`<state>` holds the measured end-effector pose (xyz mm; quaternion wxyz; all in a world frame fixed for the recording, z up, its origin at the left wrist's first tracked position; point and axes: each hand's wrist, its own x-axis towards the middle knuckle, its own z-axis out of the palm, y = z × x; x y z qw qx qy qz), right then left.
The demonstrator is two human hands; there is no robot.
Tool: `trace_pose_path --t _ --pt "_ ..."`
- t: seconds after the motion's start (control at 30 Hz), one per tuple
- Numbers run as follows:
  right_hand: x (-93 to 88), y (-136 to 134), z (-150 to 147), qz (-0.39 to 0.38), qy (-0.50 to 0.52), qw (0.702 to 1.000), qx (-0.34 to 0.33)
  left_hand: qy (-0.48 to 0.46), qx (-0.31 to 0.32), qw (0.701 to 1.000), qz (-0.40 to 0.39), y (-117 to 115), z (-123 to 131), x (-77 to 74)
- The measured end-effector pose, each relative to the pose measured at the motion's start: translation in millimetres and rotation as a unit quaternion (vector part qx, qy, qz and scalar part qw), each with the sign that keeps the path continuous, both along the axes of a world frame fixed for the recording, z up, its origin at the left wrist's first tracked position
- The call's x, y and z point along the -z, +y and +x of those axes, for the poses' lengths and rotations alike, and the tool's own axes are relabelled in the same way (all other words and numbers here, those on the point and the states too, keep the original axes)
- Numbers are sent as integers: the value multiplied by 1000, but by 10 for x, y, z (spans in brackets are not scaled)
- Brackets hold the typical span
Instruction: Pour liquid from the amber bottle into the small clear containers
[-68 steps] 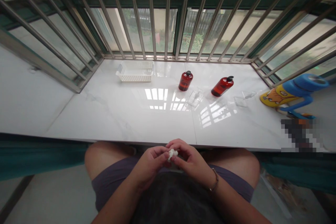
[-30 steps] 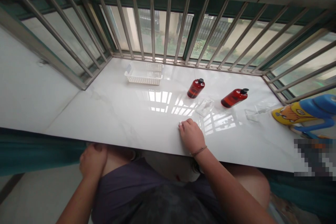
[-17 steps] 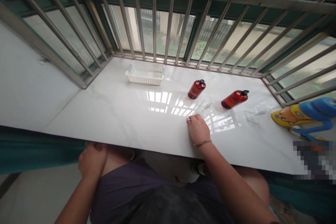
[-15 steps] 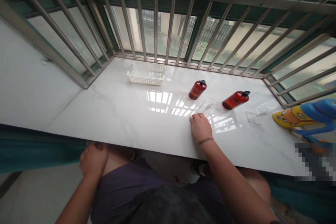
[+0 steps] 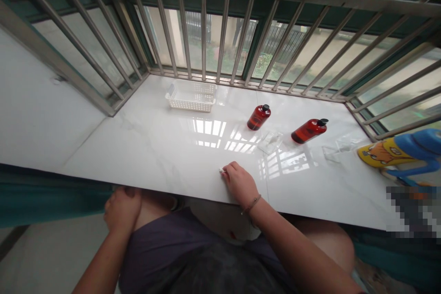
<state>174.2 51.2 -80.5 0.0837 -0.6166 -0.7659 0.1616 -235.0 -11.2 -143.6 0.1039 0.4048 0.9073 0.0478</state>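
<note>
My right hand (image 5: 237, 183) presses a small white wad (image 5: 221, 171) onto the white marble sill (image 5: 165, 156), near its front edge; only a tip of the wad shows past my fingers. My left hand (image 5: 121, 206) rests on my left knee below the sill, fingers curled, holding nothing that I can see. Two red bottles with black caps stand farther back, one (image 5: 258, 117) at the centre and one (image 5: 309, 130) to its right.
A white slotted basket (image 5: 190, 97) stands at the back left by the metal window bars (image 5: 220, 32). Clear plastic pieces (image 5: 271, 142) (image 5: 336, 150) lie near the bottles. A blue and yellow toy-like bottle (image 5: 399, 151) lies at the far right.
Both hands first held the wad over my lap. My left hand dropped to my knee; my right hand carried the wad onto the sill, slid toward the bottles, then back left toward the front edge.
</note>
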Motion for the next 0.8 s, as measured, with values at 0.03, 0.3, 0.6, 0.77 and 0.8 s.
trace_pose_path --t 0.03,0.3,0.6,0.77,0.8 --pt "-1 39 56 0 -3 1000 15 5 -5 1000 -1 -1 6 -2" --pt "-14 684 667 17 -45 977 207 6 -17 1000 13 0 24 -15" --pt "-13 141 -402 -16 30 999 -6 11 -18 1000 6 10 23 -14" --pt "-24 331 -65 -8 20 999 46 5 -17 1000 15 4 11 2" --pt "-30 431 91 -2 12 997 79 4 -19 1000 17 3 12 3"
